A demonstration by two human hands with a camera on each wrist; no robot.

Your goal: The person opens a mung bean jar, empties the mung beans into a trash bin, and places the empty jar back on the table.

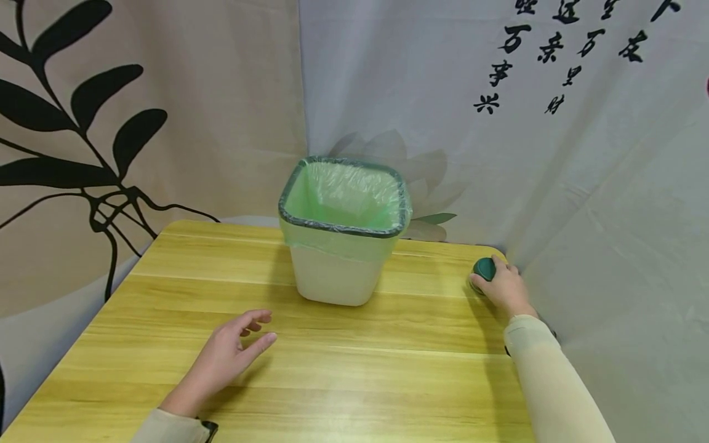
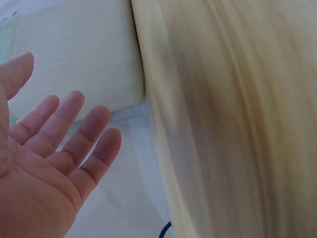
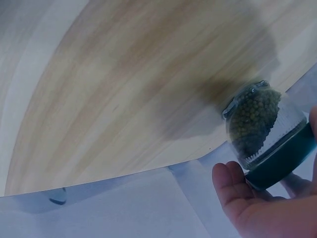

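Observation:
At the far right corner of the table, my right hand [image 1: 506,288] grips a small clear jar by its dark green lid [image 1: 484,268]. In the right wrist view the glass jar [image 3: 255,121] is partly filled with small greenish grains. Its base is at the tabletop; whether it rests there or is slightly raised I cannot tell. Fingers and thumb sit around the lid. My left hand [image 1: 227,354] hovers over the near left of the table, fingers relaxed and palm bare in the left wrist view. Between the hands, farther back, stands a whitish bin [image 1: 338,277].
A translucent green bag [image 1: 354,184] lines the bin and folds over its dark rim. The yellow wooden table [image 1: 376,369] meets hanging cloth at the back and right. Black leaf prints [image 1: 72,117] mark the cloth at left, dark characters the cloth at right.

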